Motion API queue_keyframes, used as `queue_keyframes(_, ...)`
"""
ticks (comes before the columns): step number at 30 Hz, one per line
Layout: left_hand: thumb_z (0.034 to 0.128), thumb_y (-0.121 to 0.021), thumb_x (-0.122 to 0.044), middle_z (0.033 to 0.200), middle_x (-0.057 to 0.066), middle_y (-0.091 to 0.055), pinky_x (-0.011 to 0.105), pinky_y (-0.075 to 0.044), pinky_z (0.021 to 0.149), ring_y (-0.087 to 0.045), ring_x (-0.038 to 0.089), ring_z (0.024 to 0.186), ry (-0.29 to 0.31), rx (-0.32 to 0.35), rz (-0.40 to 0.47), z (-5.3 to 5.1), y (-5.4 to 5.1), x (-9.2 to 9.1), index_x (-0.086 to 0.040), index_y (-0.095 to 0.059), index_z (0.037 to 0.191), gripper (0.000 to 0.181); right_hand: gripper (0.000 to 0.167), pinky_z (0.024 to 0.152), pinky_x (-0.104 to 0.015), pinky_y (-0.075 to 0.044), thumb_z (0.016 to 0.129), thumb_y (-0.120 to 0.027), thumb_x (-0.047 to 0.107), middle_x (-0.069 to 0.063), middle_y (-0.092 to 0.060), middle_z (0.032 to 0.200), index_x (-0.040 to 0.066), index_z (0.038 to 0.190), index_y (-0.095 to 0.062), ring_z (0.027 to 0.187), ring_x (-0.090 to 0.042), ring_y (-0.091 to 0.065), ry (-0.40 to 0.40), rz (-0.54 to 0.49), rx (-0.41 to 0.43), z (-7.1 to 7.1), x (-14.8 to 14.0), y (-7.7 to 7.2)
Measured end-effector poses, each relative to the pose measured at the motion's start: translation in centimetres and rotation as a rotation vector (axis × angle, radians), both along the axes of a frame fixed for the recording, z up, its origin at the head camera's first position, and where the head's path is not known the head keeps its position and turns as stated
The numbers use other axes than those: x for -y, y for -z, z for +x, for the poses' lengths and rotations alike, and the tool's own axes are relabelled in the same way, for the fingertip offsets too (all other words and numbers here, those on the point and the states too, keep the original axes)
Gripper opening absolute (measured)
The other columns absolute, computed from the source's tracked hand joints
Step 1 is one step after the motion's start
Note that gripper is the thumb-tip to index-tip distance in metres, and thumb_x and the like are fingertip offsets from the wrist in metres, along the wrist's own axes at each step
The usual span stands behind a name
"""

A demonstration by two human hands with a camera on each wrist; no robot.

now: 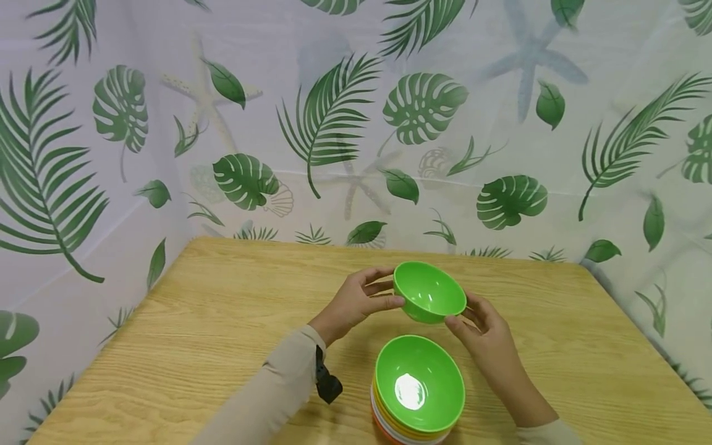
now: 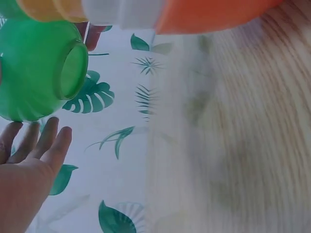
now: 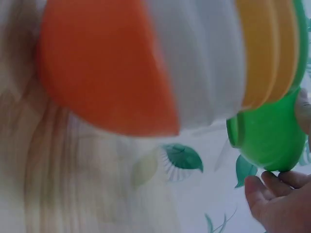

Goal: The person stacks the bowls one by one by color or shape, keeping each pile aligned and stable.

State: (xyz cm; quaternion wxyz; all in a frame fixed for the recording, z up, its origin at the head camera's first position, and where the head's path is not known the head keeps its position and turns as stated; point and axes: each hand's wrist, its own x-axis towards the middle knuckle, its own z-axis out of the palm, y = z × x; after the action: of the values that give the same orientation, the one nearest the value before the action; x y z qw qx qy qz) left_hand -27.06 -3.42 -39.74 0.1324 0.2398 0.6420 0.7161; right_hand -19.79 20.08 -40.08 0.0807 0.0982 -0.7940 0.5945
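Both hands hold a green bowl [image 1: 428, 290] in the air, tilted down to the right with its inside facing the head camera. My left hand [image 1: 356, 303] grips its left side, thumb in front and fingers behind. At the right rim, my right hand [image 1: 486, 337] pinches with thumb and fingers. Nearer to me stands a stack of nested bowls, topped by another green bowl [image 1: 419, 383]. Below that top one, the right wrist view shows yellow bowls [image 3: 260, 53], white bowls [image 3: 194, 63] and an orange bowl [image 3: 102, 68] at the bottom.
A wood-grain table [image 1: 239, 296] lies under the hands and the stack. Behind it and along its sides hangs a pale sheet [image 1: 345, 204] printed with leaves and starfish. A black strap device [image 1: 327, 380] sits on the left wrist.
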Motion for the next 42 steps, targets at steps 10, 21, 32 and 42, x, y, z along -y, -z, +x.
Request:
queue_keyframes(10, 0.0852, -0.07, -0.001, 0.144, 0.01, -0.045, 0.034, -0.05, 0.096, -0.048, 0.026, 0.128, 0.08, -0.056, -0.008, 1.3, -2.3, 0.6, -0.011, -0.041, 0.145, 0.067, 0.063, 0.091, -0.011, -0.045, 0.093, -0.062, 0.008, -0.022, -0.037, 0.146, -0.001, 0.147, -0.029, 0.117, 0.003, -0.046, -0.025, -0.011, -0.047, 1.7, 0.2, -2.5)
queue_keyframes(21, 0.0797, -0.079, -0.017, 0.141, 0.011, -0.046, 0.031, -0.043, 0.103, -0.05, 0.022, 0.126, 0.122, -0.162, -0.04, 3.6, -3.8, 1.3, -0.008, -0.031, 0.149, 0.084, 0.063, 0.096, -0.013, -0.043, 0.09, -0.062, -0.003, -0.001, -0.043, 0.143, 0.002, 0.146, -0.034, 0.126, -0.005, -0.044, -0.138, -0.048, -0.138, 3.6, -0.1, -3.8)
queue_keyframes(32, 0.0754, -0.081, -0.037, 0.147, 0.003, -0.043, 0.034, -0.04, 0.107, -0.045, 0.016, 0.131, 0.229, -0.254, -0.05, 5.7, -3.4, 2.2, -0.013, -0.039, 0.146, 0.085, 0.083, 0.103, -0.011, -0.034, 0.083, -0.07, -0.003, -0.007, -0.034, 0.151, 0.008, 0.151, -0.026, 0.135, -0.005, -0.037, -0.313, -0.013, -0.196, 5.1, -0.9, -2.9)
queue_keyframes(42, 0.0777, -0.08, -0.035, 0.153, -0.003, -0.035, 0.032, -0.035, 0.11, -0.031, 0.012, 0.14, 0.283, -0.258, -0.124, 7.3, -2.3, 3.2, -0.018, -0.032, 0.15, 0.088, 0.097, 0.1, -0.013, -0.037, 0.071, -0.076, -0.012, -0.007, -0.036, 0.147, 0.012, 0.151, -0.027, 0.133, -0.003, -0.037, -0.373, 0.11, -0.207, 6.1, -0.9, -1.9)
